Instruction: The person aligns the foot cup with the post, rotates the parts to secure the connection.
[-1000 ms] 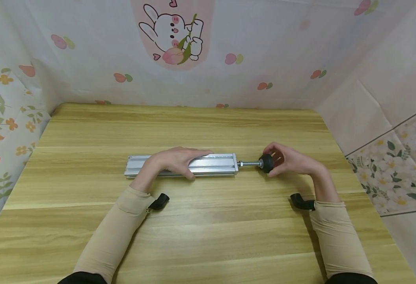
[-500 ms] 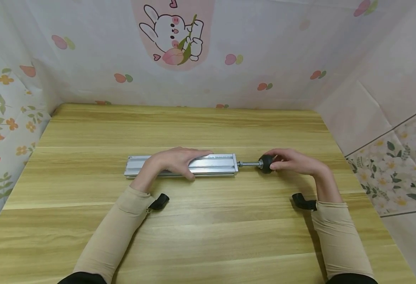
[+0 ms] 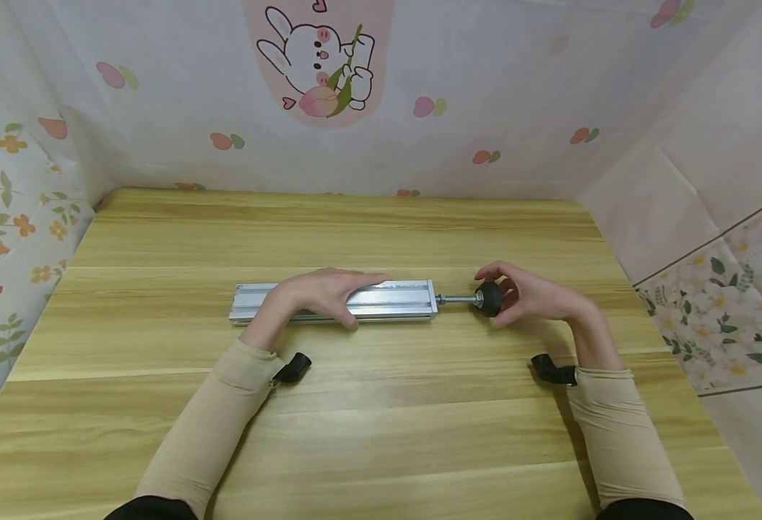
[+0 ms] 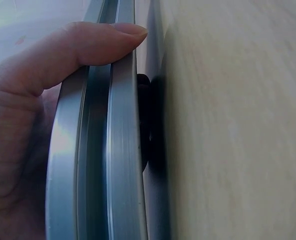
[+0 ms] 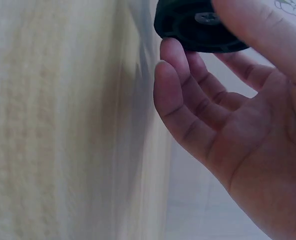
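Observation:
An aluminium extrusion profile (image 3: 396, 300) lies lengthwise on the table, a plate across its right end. My left hand (image 3: 318, 290) grips its middle from above, and in the left wrist view the thumb (image 4: 103, 47) hooks over the grooved side (image 4: 123, 150). From the end plate a threaded rod (image 3: 460, 299) with nuts sticks out to the right, carrying a black levelling foot (image 3: 487, 299). My right hand (image 3: 539, 292) holds that foot, thumb and fingers curled around its rim. The right wrist view shows the hollow underside of the foot (image 5: 175, 25) with a screw head in its centre.
The wood-grain table (image 3: 381, 433) reaches to a patterned cloth backdrop (image 3: 452, 144) behind and at both sides. A black wrist-worn piece (image 3: 292, 368) juts from the left cuff, another black piece (image 3: 552, 370) from the right. Dark supports show under the profile (image 4: 143, 125).
My right hand's fingers drew together at the foot half a second ago, with the wrist turned, and are now spread around it again. My left hand and the profile have stayed put.

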A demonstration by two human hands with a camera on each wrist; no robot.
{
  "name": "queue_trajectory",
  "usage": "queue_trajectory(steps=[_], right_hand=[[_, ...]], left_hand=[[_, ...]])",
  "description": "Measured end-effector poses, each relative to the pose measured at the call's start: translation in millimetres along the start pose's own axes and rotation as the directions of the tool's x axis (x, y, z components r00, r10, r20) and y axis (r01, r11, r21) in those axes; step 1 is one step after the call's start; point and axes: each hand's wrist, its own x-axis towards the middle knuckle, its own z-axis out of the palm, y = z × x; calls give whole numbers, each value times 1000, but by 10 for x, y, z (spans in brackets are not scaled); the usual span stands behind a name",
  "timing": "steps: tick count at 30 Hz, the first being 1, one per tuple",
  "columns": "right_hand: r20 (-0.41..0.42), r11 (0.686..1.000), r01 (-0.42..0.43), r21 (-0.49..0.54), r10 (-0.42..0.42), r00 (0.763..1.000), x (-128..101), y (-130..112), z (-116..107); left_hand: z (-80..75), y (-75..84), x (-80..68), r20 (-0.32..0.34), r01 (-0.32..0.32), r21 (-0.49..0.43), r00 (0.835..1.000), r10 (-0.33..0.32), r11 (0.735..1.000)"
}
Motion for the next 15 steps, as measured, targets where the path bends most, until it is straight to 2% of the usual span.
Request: queue_trajectory(steps=[5, 15], right_hand=[[-19, 1000, -9, 3, 9, 1000, 14, -12, 18], [-47, 999, 32, -13, -33, 998, -31, 19, -9]], left_hand=[[-1, 2, 3, 5, 3, -4, 1000, -3, 1000], [-9, 12, -1, 7, 6, -12, 1000, -6, 1000]])
